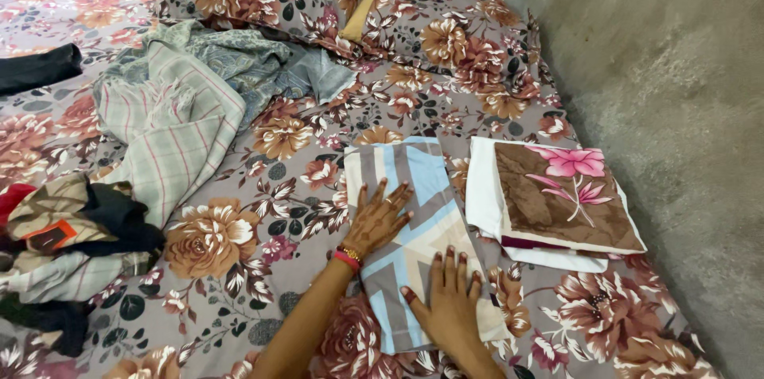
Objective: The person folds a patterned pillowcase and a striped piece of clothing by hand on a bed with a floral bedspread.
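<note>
A folded cloth (414, 180) with blue, grey and cream zigzag stripes lies flat on the flowered bedsheet (239, 236). My left hand (378, 218) rests palm down on its left part, fingers spread, with red and gold bangles at the wrist. My right hand (451, 299) presses flat on the cloth's near end, fingers together and pointing away from me. Neither hand grips anything. To the right of the cloth lies a folded stack (557, 200), a brown cloth with a pink flower on top of white ones.
A heap of unfolded clothes (171, 120) covers the left of the bed, with dark and patterned pieces (72, 240) at the near left. Flowered pillows (374, 17) lie at the head. A bare concrete wall (676, 92) runs along the bed's right side.
</note>
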